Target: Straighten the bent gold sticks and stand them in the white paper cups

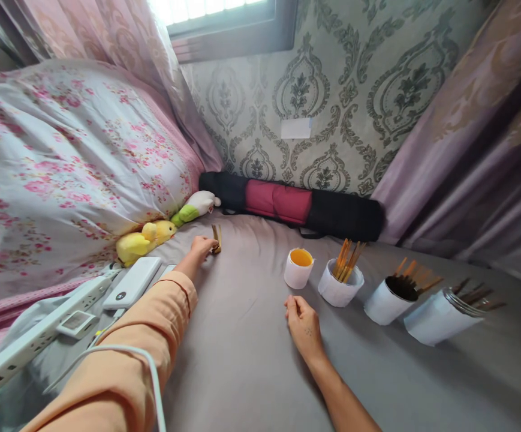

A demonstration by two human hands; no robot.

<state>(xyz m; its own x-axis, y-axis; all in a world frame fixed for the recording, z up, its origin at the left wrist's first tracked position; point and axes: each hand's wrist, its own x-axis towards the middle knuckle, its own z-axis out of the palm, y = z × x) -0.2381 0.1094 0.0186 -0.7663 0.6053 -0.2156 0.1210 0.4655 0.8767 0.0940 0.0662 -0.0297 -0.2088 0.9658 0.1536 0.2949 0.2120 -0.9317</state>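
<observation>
My left hand [202, 246], reaching out in an orange sleeve, is closed on a small bundle of thin wooden sticks [216, 238] held upright above the grey bedsheet. My right hand [303, 324] rests on the sheet with its fingers curled in, nothing visible in it, just in front of a white cup with an orange top [298, 267]. To the right stand three more white cups: one with orange sticks [341, 282], one with brown-tipped sticks [388, 300], and a tilted one with dark sticks [442, 315].
A yellow plush toy [143, 241] and a green-white one [195, 207] lie by a floral pillow [62, 162]. A white power bank [133, 282] and power strip [35, 336] lie at left. A black-and-red long bag [291, 204] lies along the patterned wall.
</observation>
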